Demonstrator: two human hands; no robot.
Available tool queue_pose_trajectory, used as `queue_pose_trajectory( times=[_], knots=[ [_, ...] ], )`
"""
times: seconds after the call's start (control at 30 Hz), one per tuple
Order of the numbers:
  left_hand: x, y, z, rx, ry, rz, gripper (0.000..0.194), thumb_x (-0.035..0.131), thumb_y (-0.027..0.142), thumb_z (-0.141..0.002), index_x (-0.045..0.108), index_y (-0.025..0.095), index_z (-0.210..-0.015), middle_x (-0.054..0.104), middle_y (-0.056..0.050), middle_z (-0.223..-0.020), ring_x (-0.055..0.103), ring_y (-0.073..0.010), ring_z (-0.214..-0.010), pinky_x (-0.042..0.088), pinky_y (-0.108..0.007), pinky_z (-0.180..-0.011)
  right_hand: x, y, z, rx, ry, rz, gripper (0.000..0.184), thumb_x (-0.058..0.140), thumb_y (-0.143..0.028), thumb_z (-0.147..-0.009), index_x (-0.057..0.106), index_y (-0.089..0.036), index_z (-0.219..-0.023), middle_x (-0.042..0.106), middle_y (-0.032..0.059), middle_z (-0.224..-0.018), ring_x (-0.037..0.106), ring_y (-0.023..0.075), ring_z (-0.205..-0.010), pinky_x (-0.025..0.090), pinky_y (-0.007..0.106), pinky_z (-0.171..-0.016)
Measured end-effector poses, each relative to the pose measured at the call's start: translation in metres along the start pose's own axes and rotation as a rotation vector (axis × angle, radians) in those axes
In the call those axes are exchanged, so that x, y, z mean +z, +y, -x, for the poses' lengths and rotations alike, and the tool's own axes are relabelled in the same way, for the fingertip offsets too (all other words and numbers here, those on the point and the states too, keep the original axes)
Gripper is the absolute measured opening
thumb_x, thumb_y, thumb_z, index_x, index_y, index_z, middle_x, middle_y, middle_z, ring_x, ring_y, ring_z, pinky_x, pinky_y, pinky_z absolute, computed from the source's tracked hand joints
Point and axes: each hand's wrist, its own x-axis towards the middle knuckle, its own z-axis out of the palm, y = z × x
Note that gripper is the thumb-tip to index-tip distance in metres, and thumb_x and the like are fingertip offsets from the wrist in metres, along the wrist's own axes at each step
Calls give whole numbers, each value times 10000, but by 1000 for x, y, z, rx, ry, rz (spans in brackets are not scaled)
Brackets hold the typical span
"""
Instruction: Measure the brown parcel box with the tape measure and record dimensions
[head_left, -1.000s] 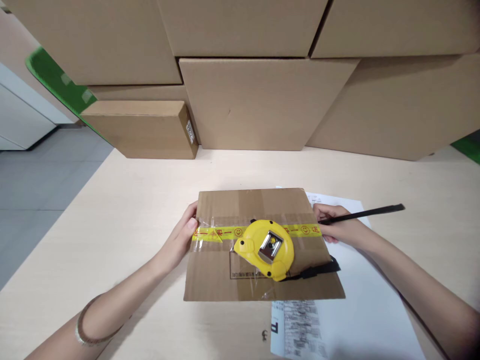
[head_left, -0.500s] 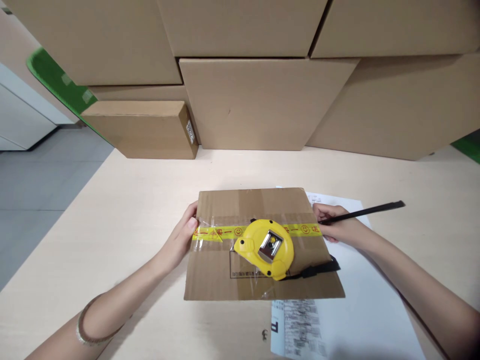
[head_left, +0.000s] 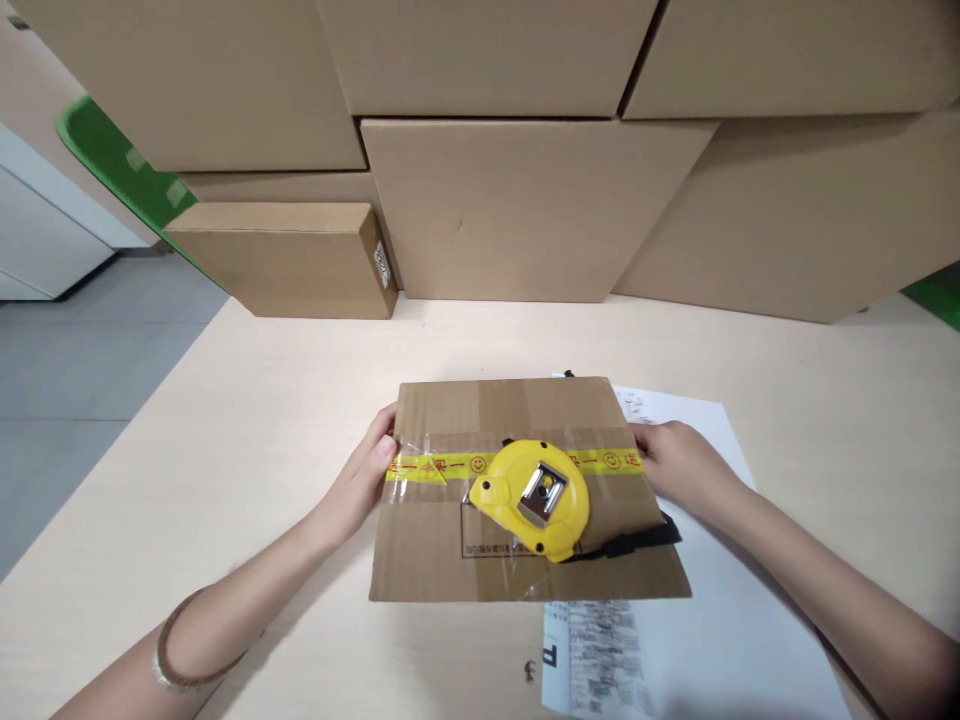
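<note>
A flat cardboard box (head_left: 431, 545), sealed with clear tape and a yellow smiley-face strip, lies on the table in front of me. On top of it rests a yellow tape measure (head_left: 534, 495), metal clip up, with its black strap (head_left: 637, 543) trailing off to the right. My left hand (head_left: 361, 478) grips the box's left edge with the thumb on top. My right hand (head_left: 675, 465) is curled against the box's right edge, its fingertips hidden behind that edge. No black stick shows in it.
A white sheet (head_left: 720, 620) with a printed label (head_left: 600, 655) lies under the box's right side. Large cardboard cartons (head_left: 525, 210) are stacked along the back, with a smaller carton (head_left: 277, 260) at the left. The pale table (head_left: 247, 420) ends at the left above grey floor (head_left: 60, 370).
The long black stick that stuck out of my right hand is gone from view. That hand has closed in against the box's right edge. Left hand, box and tape measure have stayed put.
</note>
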Motion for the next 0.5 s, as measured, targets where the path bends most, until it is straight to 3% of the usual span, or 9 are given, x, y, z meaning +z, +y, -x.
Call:
queue_pose_trajectory(
  times=[0.1,0.2,0.3,0.4,0.5],
  knots=[
    [1,1,0,-7,-5,14,640,481,684,-963,493,266,-1447,449,-74,-1617,354,-367,-1513,313,-474,-1225,4,-7,2,32,4,30,285,569,-281,-792,437,-261,-540,564,31,-496,566,228,-502,285,319,-523],
    [2,2,1,-10,3,18,646,488,688,-956,498,258,-1439,445,-78,-1620,351,-366,-1515,307,-474,-1232,-1,-9,3,44,27,-10,327,521,-354,-884,447,-260,-579,575,27,-517,564,218,-514,315,320,-526],
    [4,3,1,-16,17,18,636,484,675,-963,497,253,-1439,449,-82,-1618,359,-363,-1510,315,-476,-1230,-22,-15,2,32,231,-201,417,366,-481,-1022,494,-262,-691,613,24,-602,601,211,-597,432,331,-600],
    [4,4,1,-14,26,6,629,474,671,-970,499,253,-1440,458,-84,-1611,370,-358,-1505,324,-472,-1225,-52,-36,2,-105,465,-384,399,366,-538,-1049,639,-258,-970,727,84,-978,685,266,-941,516,414,-856],
    [4,4,1,-13,42,-20,605,465,670,-976,532,255,-1410,491,-78,-1586,387,-357,-1498,338,-466,-1216,-73,-73,4,-365,416,-396,483,418,-580,-1038,569,-313,-1411,608,84,-1461,566,343,-1334,437,549,-1107]
  ],
)
